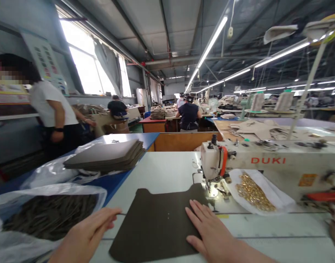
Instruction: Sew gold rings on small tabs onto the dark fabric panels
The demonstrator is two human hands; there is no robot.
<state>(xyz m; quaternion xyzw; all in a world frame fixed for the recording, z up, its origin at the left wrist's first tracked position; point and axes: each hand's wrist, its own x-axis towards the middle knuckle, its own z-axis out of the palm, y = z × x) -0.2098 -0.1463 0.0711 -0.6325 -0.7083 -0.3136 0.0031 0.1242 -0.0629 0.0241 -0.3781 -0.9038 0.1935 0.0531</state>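
A dark olive-brown flat material panel [153,226] with a notched top edge lies on the pale sewing table, with small light marks near its middle. My right hand [208,230] rests flat on the panel's right side, fingers spread. Just left of the panel, my left hand [88,230] hovers with its index finger stretched out and the other fingers partly curled; nothing shows in it. Beyond the panel's upper right corner is the needle area of a sewing machine [241,160], its lamp shining on the plate. The panel's upper right part reaches close to the presser foot.
A plastic bag of dark strips [52,215] sits at the left. Behind it, stacked panels [107,155] rest on a blue table. Small gold metal pieces [253,191] lie on a white sheet against the machine. A person [54,106] stands at far left; others sit farther back.
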